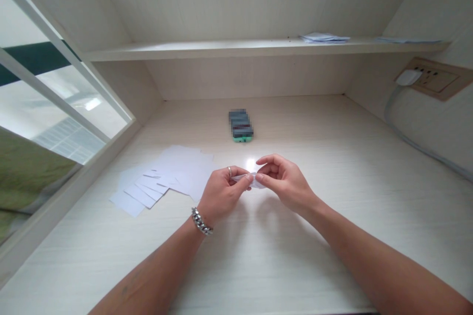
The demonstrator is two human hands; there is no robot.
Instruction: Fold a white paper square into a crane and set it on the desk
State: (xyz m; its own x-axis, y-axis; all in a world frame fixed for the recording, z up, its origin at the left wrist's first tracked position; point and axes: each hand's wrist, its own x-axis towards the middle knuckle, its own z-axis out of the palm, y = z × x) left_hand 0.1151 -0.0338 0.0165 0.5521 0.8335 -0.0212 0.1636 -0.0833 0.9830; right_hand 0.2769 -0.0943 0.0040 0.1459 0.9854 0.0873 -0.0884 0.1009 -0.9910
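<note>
A small folded piece of white paper is held between both hands above the desk. My left hand, with a ring and a chain bracelet, pinches its left part between thumb and fingers. My right hand has its thumb against the paper's right end, with the fingers curled behind; the index finger is raised a little off the thumb. To the left, several loose white sheets lie fanned and overlapping on the desk.
Beyond the hands lies a dark phone-like object with a green edge. A shelf carrying folded papers crosses the back. At the right, a white plug sits in a wall socket, its cable hanging down. A window frame borders the left.
</note>
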